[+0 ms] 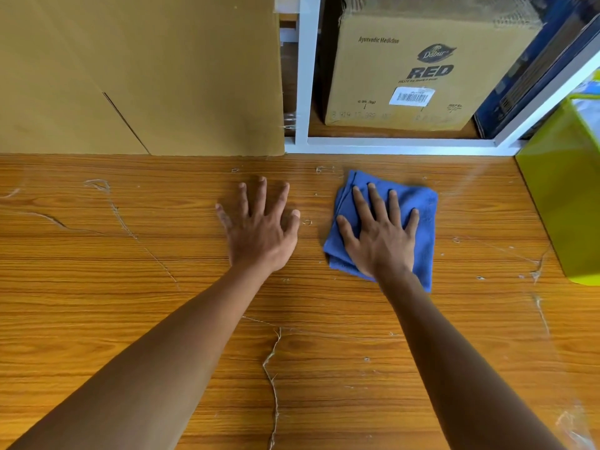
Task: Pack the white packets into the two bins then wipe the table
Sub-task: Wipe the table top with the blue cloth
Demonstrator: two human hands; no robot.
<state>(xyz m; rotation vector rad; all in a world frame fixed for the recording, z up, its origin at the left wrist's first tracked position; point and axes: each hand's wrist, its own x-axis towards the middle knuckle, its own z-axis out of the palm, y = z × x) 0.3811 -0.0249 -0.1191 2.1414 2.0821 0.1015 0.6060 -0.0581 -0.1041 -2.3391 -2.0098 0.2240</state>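
Observation:
A folded blue cloth (422, 222) lies on the wooden table (130, 303) right of centre. My right hand (380, 232) lies flat on it, fingers spread and straight, pressing it against the surface. My left hand (259, 228) rests flat on the bare wood just left of the cloth, fingers spread, holding nothing. A yellow-green bin (565, 196) stands at the table's right edge, and only part of it shows. No white packets are in view on the table.
A large plain cardboard sheet (139, 73) stands against the back left. Behind the table, a white shelf frame (305, 92) holds a printed cardboard box (406, 76). The table's film covering is scratched and peeling in places.

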